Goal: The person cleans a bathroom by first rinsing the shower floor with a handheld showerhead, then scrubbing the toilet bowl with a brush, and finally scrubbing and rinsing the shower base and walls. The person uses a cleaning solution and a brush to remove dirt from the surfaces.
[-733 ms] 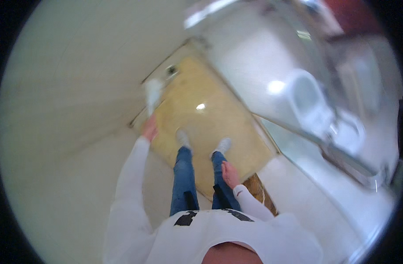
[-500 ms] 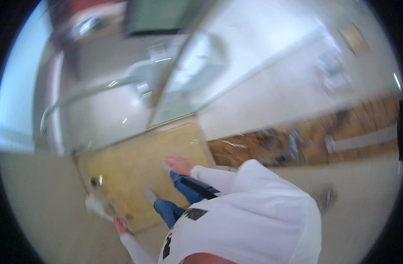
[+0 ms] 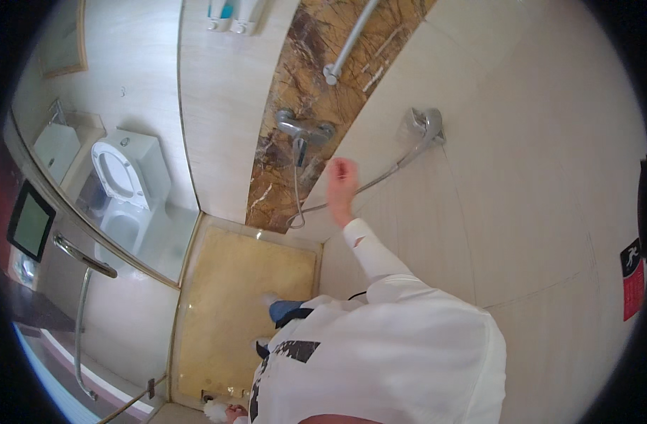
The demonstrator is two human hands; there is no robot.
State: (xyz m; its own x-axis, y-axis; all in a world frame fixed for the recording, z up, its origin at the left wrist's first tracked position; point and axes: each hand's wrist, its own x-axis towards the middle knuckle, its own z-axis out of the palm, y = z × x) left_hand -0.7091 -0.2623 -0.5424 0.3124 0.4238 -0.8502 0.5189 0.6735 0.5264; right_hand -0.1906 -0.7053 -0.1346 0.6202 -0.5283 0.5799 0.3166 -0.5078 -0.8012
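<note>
My right hand (image 3: 342,189) is raised beside the shower hose (image 3: 380,178), with nothing visible in its loosely bent, somewhat blurred fingers. Up and to its left, a chrome mixer tap (image 3: 303,130) is fixed on the brown marble strip. A chrome hand shower (image 3: 428,128) hangs on the wall at the upper right, and its hose loops down behind my hand to the tap. Low at the bottom edge, my left hand (image 3: 236,413) is closed by a white, fluffy-looking brush or duster head (image 3: 216,411). My body hides part of that hand.
I stand on a yellowish shower floor (image 3: 238,283). Beyond the glass partition is a white toilet (image 3: 125,169) with its lid raised. A curved chrome door handle (image 3: 83,311) is at left. Two bottles (image 3: 233,15) hang on the far wall; a grab bar (image 3: 351,42) crosses the marble.
My view has swung right toward the shower wall. My right hand has risen from beside my leg to near the hose. My left hand, with the white brush, now sits at the lower edge.
</note>
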